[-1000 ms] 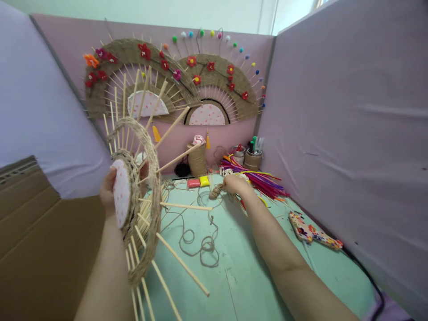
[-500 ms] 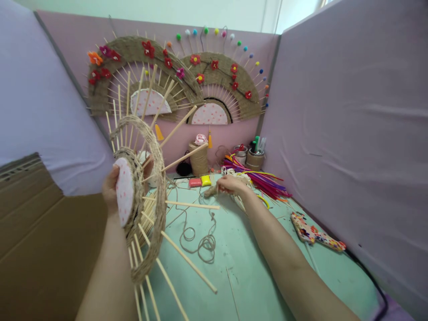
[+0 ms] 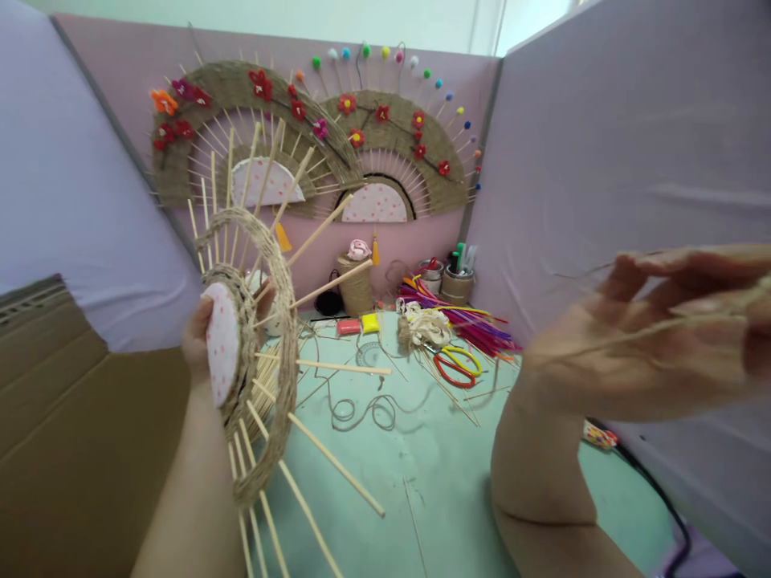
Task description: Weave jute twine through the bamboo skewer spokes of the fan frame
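My left hand (image 3: 198, 341) grips a half-made jute fan (image 3: 265, 361) by its dotted fabric hub, holding it upright on edge. Wooden sticks radiate from its woven twine rings. My right hand (image 3: 650, 337) is raised close to the camera at the right, blurred, fingers pinched on a strand of jute twine (image 3: 608, 341) that runs across the palm. More of the twine (image 3: 361, 413) lies in loose coils on the green table (image 3: 434, 474) between the two arms.
Two finished fans (image 3: 337, 136) with felt flowers hang on the pink back wall. A twine spool (image 3: 355, 285), cups of tools (image 3: 454, 281), coloured pipe cleaners (image 3: 470, 321), red and yellow scissors (image 3: 454, 365) and a patterned glue gun (image 3: 599, 436) sit on the table. Cardboard (image 3: 78, 449) lies at left.
My right hand has left the far table by the pipe cleaners and swung up and back to the right, near the camera, pulling twine taut. The fan in my left hand stays put.
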A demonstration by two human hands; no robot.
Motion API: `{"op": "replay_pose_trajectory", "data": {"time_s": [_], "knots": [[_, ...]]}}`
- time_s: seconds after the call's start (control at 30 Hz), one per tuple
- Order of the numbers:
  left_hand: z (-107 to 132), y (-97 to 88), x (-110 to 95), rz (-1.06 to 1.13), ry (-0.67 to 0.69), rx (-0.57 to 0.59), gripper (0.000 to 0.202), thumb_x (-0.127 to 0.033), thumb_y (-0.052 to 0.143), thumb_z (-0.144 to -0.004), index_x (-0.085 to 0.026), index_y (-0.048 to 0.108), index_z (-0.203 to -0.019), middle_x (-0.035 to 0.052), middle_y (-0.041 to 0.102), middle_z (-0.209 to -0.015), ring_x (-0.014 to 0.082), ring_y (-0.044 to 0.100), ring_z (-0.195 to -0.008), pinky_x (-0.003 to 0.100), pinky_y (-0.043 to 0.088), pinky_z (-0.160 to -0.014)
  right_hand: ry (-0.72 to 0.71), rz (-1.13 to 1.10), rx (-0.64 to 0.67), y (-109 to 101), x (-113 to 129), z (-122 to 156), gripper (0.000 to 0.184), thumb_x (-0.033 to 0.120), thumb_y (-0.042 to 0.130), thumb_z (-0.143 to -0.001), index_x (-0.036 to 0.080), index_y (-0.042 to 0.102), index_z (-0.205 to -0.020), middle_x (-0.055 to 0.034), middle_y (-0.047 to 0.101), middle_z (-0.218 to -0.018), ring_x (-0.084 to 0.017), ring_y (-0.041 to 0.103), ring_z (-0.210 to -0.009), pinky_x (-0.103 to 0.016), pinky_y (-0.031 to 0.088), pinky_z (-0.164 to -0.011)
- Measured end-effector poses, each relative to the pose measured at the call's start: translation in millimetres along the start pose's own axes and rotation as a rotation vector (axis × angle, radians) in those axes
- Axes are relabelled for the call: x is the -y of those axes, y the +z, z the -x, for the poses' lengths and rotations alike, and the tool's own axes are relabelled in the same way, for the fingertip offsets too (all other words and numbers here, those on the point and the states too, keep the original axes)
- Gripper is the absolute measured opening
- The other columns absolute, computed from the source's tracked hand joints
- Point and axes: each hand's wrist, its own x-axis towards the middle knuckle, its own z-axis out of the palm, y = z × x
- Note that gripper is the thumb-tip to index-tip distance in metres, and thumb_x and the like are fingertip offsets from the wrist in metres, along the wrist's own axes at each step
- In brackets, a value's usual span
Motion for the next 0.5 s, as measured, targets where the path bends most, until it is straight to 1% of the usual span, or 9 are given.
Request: {"op": "replay_pose_trajectory", "data": {"time_s": [0.07,0.17,0.2,0.27,0.33,0.37,0.43,0.47,0.5], "knots": [[0.5,2.7,1.5,-0.025,0.004,-0.04,0.052,-0.039,0.05,-0.079,-0.007,0.054,-0.12,0.0183,0.063,-0.119,0.0317,0.054,-0.118,0.049,0.043,-0.1,-0.023,0.058,0.083,1.1,12.4,4.9,0.032,0.05,0.056,-0.081,0.018,0.057,-0.076,-0.0017,0.061,-0.066,-0.012,0.057,-0.063,-0.02,0.044,-0.05],[0.8,6.3,2.7,-0.046,0.042,-0.1,0.051,-0.039,0.048,-0.081,-0.006,0.054,-0.119,0.018,0.064,-0.117,0.0308,0.053,-0.119,0.047,0.042,-0.101,-0.048,0.144,0.233,5.4,32.1,6.9,0.035,0.051,0.055,-0.082,0.017,0.059,-0.076,-0.0025,0.06,-0.065,-0.012,0.055,-0.06,-0.021,0.041,-0.049],[0.9,6.8,2.6,-0.049,0.045,-0.105,0.05,-0.038,0.047,-0.082,-0.006,0.054,-0.119,0.0177,0.065,-0.117,0.0306,0.053,-0.119,0.047,0.042,-0.101,-0.045,0.176,0.295,7.2,36.8,6.2,0.036,0.051,0.053,-0.084,0.016,0.059,-0.077,-0.003,0.061,-0.066,-0.011,0.054,-0.059,-0.021,0.041,-0.049],[1.3,7.4,2.2,-0.049,0.019,-0.087,0.049,-0.039,0.045,-0.083,-0.007,0.055,-0.12,0.0171,0.065,-0.117,0.0303,0.052,-0.12,0.047,0.042,-0.101,0.002,0.254,0.471,11.0,38.0,1.5,0.037,0.049,0.049,-0.087,0.015,0.06,-0.079,-0.0039,0.061,-0.067,-0.01,0.052,-0.057,-0.021,0.04,-0.05],[2.0,8.7,2.0,-0.038,-0.012,-0.062,0.05,-0.04,0.043,-0.085,-0.008,0.054,-0.121,0.0167,0.065,-0.118,0.0305,0.051,-0.121,0.048,0.042,-0.101,0.107,0.376,0.668,14.0,23.5,-9.2,0.037,0.046,0.044,-0.09,0.014,0.061,-0.083,-0.0042,0.063,-0.068,-0.01,0.052,-0.056,-0.02,0.04,-0.051],[2.5,10.1,2.2,-0.031,-0.014,-0.058,0.05,-0.04,0.042,-0.085,-0.008,0.053,-0.123,0.0165,0.064,-0.118,0.0307,0.05,-0.122,0.048,0.041,-0.101,0.178,0.474,0.721,14.9,10.2,-16.4,0.036,0.044,0.043,-0.091,0.014,0.061,-0.085,-0.004,0.063,-0.069,-0.01,0.052,-0.057,-0.02,0.04,-0.052],[3.4,13.9,2.8,-0.013,0.012,-0.075,0.05,-0.038,0.04,-0.086,-0.007,0.051,-0.124,0.0159,0.064,-0.119,0.0309,0.049,-0.123,0.049,0.041,-0.102,0.263,0.763,0.623,15.3,-25.1,-31.9,0.029,0.037,0.043,-0.091,0.015,0.061,-0.086,-0.0043,0.065,-0.074,-0.01,0.054,-0.058,-0.02,0.039,-0.054],[3.7,16.0,3.1,-0.004,0.024,-0.082,0.05,-0.036,0.038,-0.087,-0.007,0.051,-0.125,0.0152,0.064,-0.119,0.0309,0.048,-0.124,0.049,0.04,-0.102,0.287,0.953,0.557,15.1,-44.5,-38.8,0.025,0.032,0.045,-0.089,0.015,0.063,-0.084,-0.0053,0.067,-0.076,-0.011,0.056,-0.062,-0.021,0.039,-0.056],[3.8,17.8,3.3,0.005,0.034,-0.088,0.049,-0.034,0.036,-0.088,-0.007,0.05,-0.126,0.0141,0.065,-0.118,0.0309,0.048,-0.124,0.049,0.04,-0.102,0.328,1.136,0.53,14.8,-63.2,-44.4,0.022,0.028,0.048,-0.087,0.014,0.065,-0.084,-0.007,0.068,-0.079,-0.013,0.058,-0.067,-0.022,0.039,-0.059]]}}
